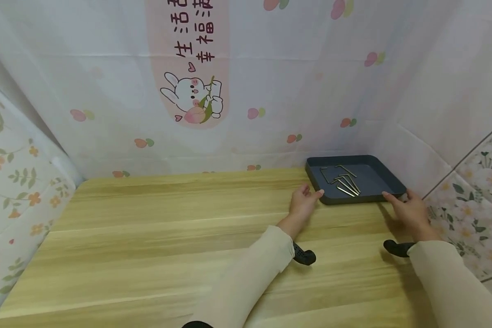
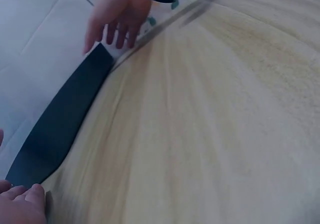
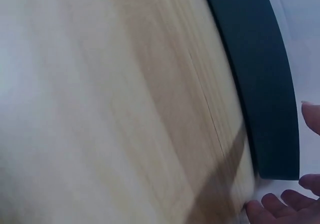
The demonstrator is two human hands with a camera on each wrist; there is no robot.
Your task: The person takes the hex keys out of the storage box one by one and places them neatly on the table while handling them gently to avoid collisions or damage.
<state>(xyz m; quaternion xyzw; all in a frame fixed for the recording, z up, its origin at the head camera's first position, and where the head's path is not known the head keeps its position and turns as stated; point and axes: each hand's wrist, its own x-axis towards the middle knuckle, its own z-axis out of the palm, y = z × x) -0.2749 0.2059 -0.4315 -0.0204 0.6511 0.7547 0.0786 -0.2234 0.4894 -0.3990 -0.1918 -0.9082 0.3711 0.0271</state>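
Observation:
A shallow dark grey tray [image 1: 377, 182] sits at the table's far right corner. Several brass-coloured L-shaped hex keys [image 1: 346, 182] lie in it, mostly toward its left half. My left hand [image 1: 303, 205] is at the tray's near left corner, thumb tip right at the rim and the other fingers relaxed beside it. At the near right corner is my right hand [image 1: 414, 214], its thumb over the front rim. In the left wrist view, the right hand's fingers [image 2: 122, 31] hang straight past the tray's end. Loosely bent fingers [image 3: 280, 209] show beside the tray wall in the right wrist view.
The wood-grain table [image 1: 147, 241] stretches left of the tray. Behind it hangs a white curtain [image 1: 270, 82] printed with a rabbit, and a floral sheet [image 1: 475, 196] covers the right side close to the right hand. Black wrist straps [image 1: 304, 256] stick out from both sleeves.

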